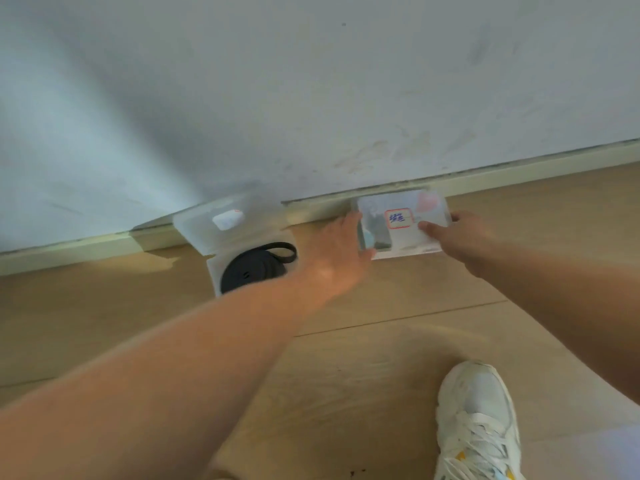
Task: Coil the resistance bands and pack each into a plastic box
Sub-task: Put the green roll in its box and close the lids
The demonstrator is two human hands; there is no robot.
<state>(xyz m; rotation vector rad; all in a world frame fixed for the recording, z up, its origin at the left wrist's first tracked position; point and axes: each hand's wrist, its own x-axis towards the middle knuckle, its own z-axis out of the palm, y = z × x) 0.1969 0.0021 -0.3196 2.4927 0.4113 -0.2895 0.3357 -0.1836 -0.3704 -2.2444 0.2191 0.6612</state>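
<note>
both hands are on a closed clear plastic box (403, 223) that lies on the wooden floor (363, 341) against the baseboard (519, 171). the left hand (337, 251) grips its left edge, thumb curled under the near corner and fingers at the far side. the right hand (460, 237) grips the right edge, thumb pressed on the lid and fingertips hooked over the far right corner. the lid carries a white label (399, 218) with a red border and blue handwriting, too blurred to read. something dark and something pale blue show through the lid on the left; what they are i cannot tell.

just to the left, apart from it, a second clear box (213, 268) sits open on the floor, its lid (204, 230) tilted back against the wall (311, 81). a coiled black resistance band (256, 270) lies in its tray, 1 loop end sticking out over the right rim. the left forearm crosses over the near edge of this box.

a white laced sneaker (476, 420) stands on the floor at the lower right.
</note>
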